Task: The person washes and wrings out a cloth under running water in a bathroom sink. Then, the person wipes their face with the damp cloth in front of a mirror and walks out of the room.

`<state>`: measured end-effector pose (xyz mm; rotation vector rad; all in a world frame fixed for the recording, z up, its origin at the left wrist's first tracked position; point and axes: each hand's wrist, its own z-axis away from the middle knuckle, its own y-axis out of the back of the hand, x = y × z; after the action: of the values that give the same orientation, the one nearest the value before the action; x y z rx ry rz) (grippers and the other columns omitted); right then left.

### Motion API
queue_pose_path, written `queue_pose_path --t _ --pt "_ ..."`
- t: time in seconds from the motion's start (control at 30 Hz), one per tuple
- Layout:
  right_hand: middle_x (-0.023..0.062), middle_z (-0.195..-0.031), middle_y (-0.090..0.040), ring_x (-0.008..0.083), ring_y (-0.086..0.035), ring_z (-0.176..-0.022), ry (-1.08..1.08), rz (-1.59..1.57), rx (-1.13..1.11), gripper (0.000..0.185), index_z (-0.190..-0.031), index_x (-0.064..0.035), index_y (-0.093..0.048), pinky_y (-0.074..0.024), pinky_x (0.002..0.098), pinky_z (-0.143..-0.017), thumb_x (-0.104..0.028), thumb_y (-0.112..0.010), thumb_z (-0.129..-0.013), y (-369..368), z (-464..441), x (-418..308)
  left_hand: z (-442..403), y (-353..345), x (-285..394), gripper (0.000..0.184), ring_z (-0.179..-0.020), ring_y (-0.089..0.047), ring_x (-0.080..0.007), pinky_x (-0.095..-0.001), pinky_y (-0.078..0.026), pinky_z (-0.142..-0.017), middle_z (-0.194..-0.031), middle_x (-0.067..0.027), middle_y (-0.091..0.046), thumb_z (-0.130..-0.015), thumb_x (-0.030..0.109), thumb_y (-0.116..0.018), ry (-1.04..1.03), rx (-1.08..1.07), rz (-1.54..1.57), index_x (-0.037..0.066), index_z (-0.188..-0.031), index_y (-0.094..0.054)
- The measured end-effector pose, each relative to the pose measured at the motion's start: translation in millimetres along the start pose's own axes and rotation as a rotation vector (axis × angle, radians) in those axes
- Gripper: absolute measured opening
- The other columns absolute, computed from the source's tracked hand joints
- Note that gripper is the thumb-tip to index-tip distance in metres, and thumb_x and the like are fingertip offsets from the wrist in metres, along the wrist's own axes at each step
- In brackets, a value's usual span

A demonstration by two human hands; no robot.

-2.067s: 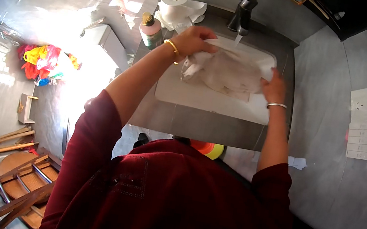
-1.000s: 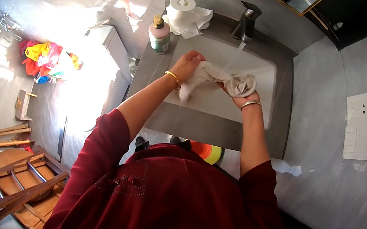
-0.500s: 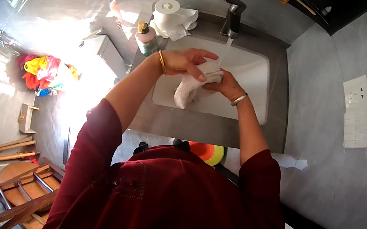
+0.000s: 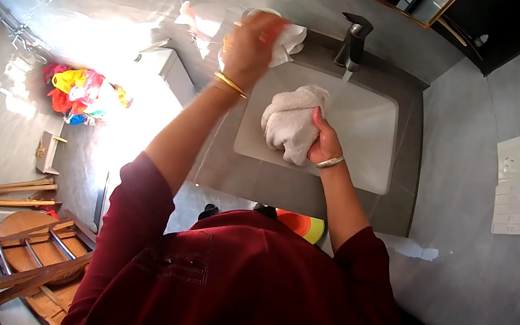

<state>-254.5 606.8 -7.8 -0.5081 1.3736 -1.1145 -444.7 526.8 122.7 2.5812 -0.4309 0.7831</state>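
Your right hand (image 4: pixel 327 143) gripped the bunched white cloth (image 4: pixel 288 122) over the basin (image 4: pixel 367 129), mid-frame; whether your blurred left hand (image 4: pixel 250 49), upper centre-left, was spread or closed, I couldn't tell. Keeping loose folds gathered probably served best.

No text, label, brand, number or sign can be read. On the right wall, the white panel (image 4: pixel 516 190) bears small dark marks, too small to make out as letters or figures. The dotted pattern (image 4: pixel 206 261) on the left front of the dark red top (image 4: pixel 292 293) spells no readable word. Any print on the bright multicoloured bundle (image 4: pixel 79 92) at far left is too small to tell.
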Motion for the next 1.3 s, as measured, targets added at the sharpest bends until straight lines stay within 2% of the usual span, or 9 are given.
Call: queue_pose_path --t 0.07,0.13,0.17,0.3,0.4,0.57,1.07,1.17,1.3 --pt "0.0116 -0.124 -0.048 0.0269 -0.046 -0.114 -0.013 -0.072 0.001 0.053 -0.127 -0.0034 -0.038 -0.0378 0.0405 -0.097 -0.033 -0.056 -0.086 2 -4 6 -15 38 -32 0.017 -0.081 -0.059 -0.0287 -0.0334 -0.046 -0.071 -0.094 -0.0131 -0.060 -0.083 0.006 -0.051 -0.027 0.023 -0.178 0.008 -0.094 -0.065" --pt "0.0118 -0.124 -0.047 0.0271 -0.046 -0.114 -0.012 -0.114 -0.009 0.053 -0.127 -0.0029 -0.038 -0.0376 0.0407 -0.097 -0.032 -0.055 -0.086 -1 -8 7 -16 70 -58 0.021 -0.087 -0.059 -0.0245 -0.0326 -0.045 -0.077 -0.098 -0.0122 -0.060 -0.085 0.006 -0.050 0.274 -0.232 -0.112 0.010 -0.099 -0.065" --pt "0.0119 -0.124 -0.047 0.0270 -0.046 -0.114 -0.008 -0.124 -0.017 0.053 -0.127 -0.0026 -0.038 -0.0378 0.0406 -0.097 -0.032 -0.055 -0.086 -3 -8 10 -14 81 -64 0.025 -0.095 -0.055 -0.0177 -0.0321 -0.041 -0.085 -0.104 -0.0070 -0.060 -0.087 0.009 -0.049 0.500 -0.396 0.092 0.010 -0.107 -0.063" --pt "0.0119 -0.124 -0.047 0.0269 -0.047 -0.113 -0.029 -0.167 -0.091 0.052 -0.127 -0.0023 -0.037 -0.0386 0.0402 -0.096 -0.031 -0.054 -0.087 -9 -14 20 1 87 -63 0.029 -0.095 -0.050 -0.0115 -0.0299 -0.036 -0.090 -0.105 0.0005 -0.059 -0.090 0.019 -0.050 0.660 -0.549 0.391 0.006 -0.115 -0.057" --pt "0.0123 -0.123 -0.048 0.0274 -0.048 -0.112 -0.098 -0.230 -0.140 0.050 -0.126 -0.0018 -0.038 -0.0399 0.0398 -0.095 -0.028 -0.054 -0.087 -21 -19 22 13 82 -72 0.026 -0.102 -0.049 -0.0101 -0.0283 -0.036 -0.091 -0.105 0.0012 -0.059 -0.092 0.024 -0.050 0.667 -0.496 0.515 0.010 -0.112 -0.059" --pt "0.0134 -0.121 -0.049 0.0283 -0.050 -0.110 -0.106 -0.197 -0.208 0.047 -0.125 -0.0012 -0.039 -0.0412 0.0409 -0.094 -0.023 -0.054 -0.087 -51 -39 27 26 65 -60 0.022 -0.092 -0.053 -0.0100 -0.0262 -0.039 -0.082 -0.098 0.0002 -0.060 -0.089 0.027 -0.052 0.821 -0.216 0.585 0.008 -0.097 -0.060" --pt "0.0153 -0.124 -0.048 0.0304 -0.048 -0.112 -0.143 -0.293 -0.203 0.046 -0.126 -0.0015 -0.039 -0.0400 0.0448 -0.095 -0.022 -0.052 -0.087 -64 -82 36 38 41 -52 0.022 -0.073 -0.052 -0.0095 -0.0230 -0.040 -0.068 -0.080 -0.0008 -0.060 -0.082 0.020 -0.064 0.892 0.135 0.598 0.002 -0.094 -0.063" --pt "0.0153 -0.124 -0.048 0.0304 -0.048 -0.112 -0.131 -0.289 -0.196 0.046 -0.126 -0.0016 -0.039 -0.0399 0.0445 -0.095 -0.022 -0.051 -0.087 -63 -85 39 42 35 -58 0.020 -0.078 -0.052 -0.0109 -0.0247 -0.043 -0.070 -0.086 -0.0026 -0.058 -0.080 0.021 -0.065 0.863 0.168 0.595 0.005 -0.092 -0.064" --pt "0.0154 -0.124 -0.048 0.0304 -0.048 -0.112 -0.116 -0.289 -0.203 0.046 -0.126 -0.0015 -0.039 -0.0401 0.0442 -0.095 -0.023 -0.051 -0.087 -61 -90 44 56 26 -87 0.014 -0.097 -0.049 -0.0157 -0.0286 -0.045 -0.077 -0.112 -0.0054 -0.044 -0.078 0.018 -0.066 0.807 0.229 0.590 0.009 -0.088 -0.067"
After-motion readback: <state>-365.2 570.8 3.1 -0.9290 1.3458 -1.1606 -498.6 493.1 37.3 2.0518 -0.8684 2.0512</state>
